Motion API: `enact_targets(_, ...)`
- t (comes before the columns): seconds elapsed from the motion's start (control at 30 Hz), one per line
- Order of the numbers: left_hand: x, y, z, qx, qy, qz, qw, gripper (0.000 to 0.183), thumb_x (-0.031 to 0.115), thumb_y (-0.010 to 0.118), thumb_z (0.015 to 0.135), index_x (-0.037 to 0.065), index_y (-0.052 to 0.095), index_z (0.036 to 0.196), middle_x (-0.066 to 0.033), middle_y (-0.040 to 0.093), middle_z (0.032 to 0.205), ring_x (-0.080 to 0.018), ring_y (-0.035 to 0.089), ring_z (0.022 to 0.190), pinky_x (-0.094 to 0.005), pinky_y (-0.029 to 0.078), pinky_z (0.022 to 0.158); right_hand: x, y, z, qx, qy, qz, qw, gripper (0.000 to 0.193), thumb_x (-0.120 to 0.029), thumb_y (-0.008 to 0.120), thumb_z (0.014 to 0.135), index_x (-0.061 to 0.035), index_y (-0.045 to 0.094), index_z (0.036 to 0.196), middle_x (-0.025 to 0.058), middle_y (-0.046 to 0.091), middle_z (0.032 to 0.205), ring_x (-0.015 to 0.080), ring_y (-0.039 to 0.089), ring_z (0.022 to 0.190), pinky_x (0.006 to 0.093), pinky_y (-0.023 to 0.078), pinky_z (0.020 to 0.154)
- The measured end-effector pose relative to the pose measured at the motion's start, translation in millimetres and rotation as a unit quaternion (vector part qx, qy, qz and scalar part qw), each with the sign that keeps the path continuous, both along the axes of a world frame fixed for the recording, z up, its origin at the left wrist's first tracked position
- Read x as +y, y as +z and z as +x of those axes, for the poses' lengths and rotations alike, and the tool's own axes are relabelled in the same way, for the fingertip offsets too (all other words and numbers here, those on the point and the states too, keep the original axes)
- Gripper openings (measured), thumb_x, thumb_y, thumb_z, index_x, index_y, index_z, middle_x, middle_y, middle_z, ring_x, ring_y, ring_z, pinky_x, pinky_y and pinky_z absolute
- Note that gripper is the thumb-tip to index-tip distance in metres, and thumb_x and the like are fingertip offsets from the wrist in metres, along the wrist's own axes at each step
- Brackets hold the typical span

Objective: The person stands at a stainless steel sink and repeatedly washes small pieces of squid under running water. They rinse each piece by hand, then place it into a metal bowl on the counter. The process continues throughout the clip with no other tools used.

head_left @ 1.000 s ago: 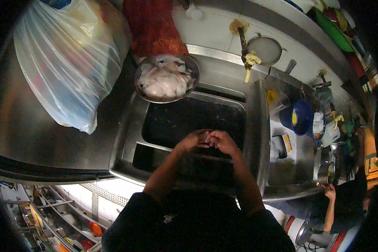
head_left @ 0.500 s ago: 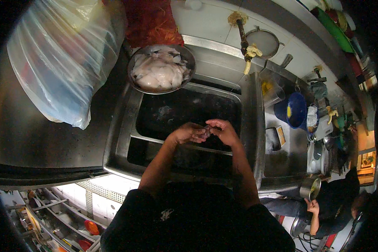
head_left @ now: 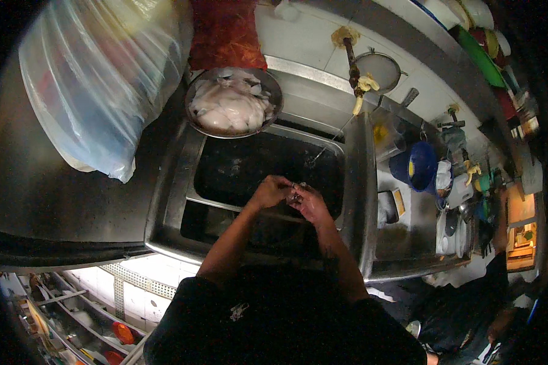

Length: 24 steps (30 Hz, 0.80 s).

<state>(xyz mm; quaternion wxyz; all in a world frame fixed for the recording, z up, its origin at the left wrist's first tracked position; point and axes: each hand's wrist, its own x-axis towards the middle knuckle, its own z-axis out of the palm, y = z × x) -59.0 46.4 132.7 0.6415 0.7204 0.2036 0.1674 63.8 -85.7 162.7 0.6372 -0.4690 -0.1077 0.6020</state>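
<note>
Over the steel sink (head_left: 195, 198), both my hands meet around a small, wet, glistening piece (head_left: 295, 193) too blurred to name. My left hand (head_left: 270, 192) has its fingers closed together at the piece's left side. From the other side my right hand (head_left: 311, 204) grips it, fingers curled toward the left ones. Dark water (head_left: 256, 167) lies in the basin beneath. Just beyond the hands, at the sink's far left corner, a round metal bowl (head_left: 277, 115) is heaped with pale, slick flesh (head_left: 231, 106) that looks like cleaned squid.
A full plastic bag (head_left: 103, 91) stands on the left counter. Behind the bowl is a red mesh sack (head_left: 225, 36). A tap (head_left: 354, 73) with a cloth-wrapped spout juts over the sink. Rightward are a blue bucket (head_left: 421, 167), a sponge (head_left: 398, 202) and a co-worker (head_left: 463, 310).
My hands have drawn closer together, the right turning with its fingers lower. A thin water stream now shows below the tap. The co-worker has shifted, one arm now raised.
</note>
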Motion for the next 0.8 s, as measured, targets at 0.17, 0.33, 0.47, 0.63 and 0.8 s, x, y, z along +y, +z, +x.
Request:
enact_targets(0.17,-10,21,2,0.028,0.045,0.049,0.997,0.024,0.02,0.067,0.078,-0.001,0.067,0.09,-0.0174,0.067,0.086,-0.026,0.066,0.078,-0.0345,0.051,0.072,1,-4,-7,0.085,-0.025,0.056,0.995,0.012,-0.015,0.06,0.088,-0.0104,0.059,0.1,-0.0012,0.061,0.093,0.0127,0.058,0.08,0.0303,0.047,0.071)
enact_targets(0.33,-18,6,8,0.045,0.098,0.131,0.986,0.019,0.015,0.061,0.077,-0.002,0.066,0.086,-0.0219,0.064,0.081,-0.0369,0.064,0.078,-0.0391,0.05,0.07,-4,-55,-1,-0.015,-0.077,0.082,0.994,0.009,-0.01,0.058,0.088,-0.0102,0.06,0.097,-0.0019,0.061,0.093,0.0083,0.053,0.072,0.0222,0.04,0.057)
enact_targets(0.47,-18,11,6,0.055,0.117,0.191,0.973,0.016,0.013,0.06,0.076,-0.001,0.065,0.083,-0.021,0.064,0.08,-0.0358,0.064,0.079,-0.0399,0.05,0.069,1,-30,-6,-0.016,-0.033,0.032,0.999,0.008,-0.007,0.06,0.086,-0.0096,0.059,0.093,-0.0008,0.06,0.085,0.0067,0.049,0.063,0.0208,0.035,0.05)
enact_targets(0.63,-7,7,6,0.003,0.183,0.07,0.981,0.016,0.016,0.066,0.077,0.001,0.065,0.083,-0.0152,0.065,0.072,-0.027,0.065,0.069,-0.0364,0.05,0.065,6,-14,-12,-0.023,-0.04,0.04,0.998,0.008,-0.007,0.065,0.082,-0.0084,0.06,0.088,-0.0007,0.058,0.074,0.0071,0.045,0.053,0.0225,0.031,0.045)
enact_targets(0.8,4,20,-4,0.067,-0.036,-0.161,0.984,0.022,0.02,0.071,0.074,0.001,0.069,0.085,-0.0088,0.064,0.066,-0.0136,0.059,0.061,-0.0307,0.048,0.057,5,-6,-5,-0.184,0.079,-0.003,0.98,0.01,-0.007,0.07,0.077,-0.0057,0.061,0.081,0.0019,0.061,0.072,0.0073,0.047,0.052,0.0226,0.032,0.045)
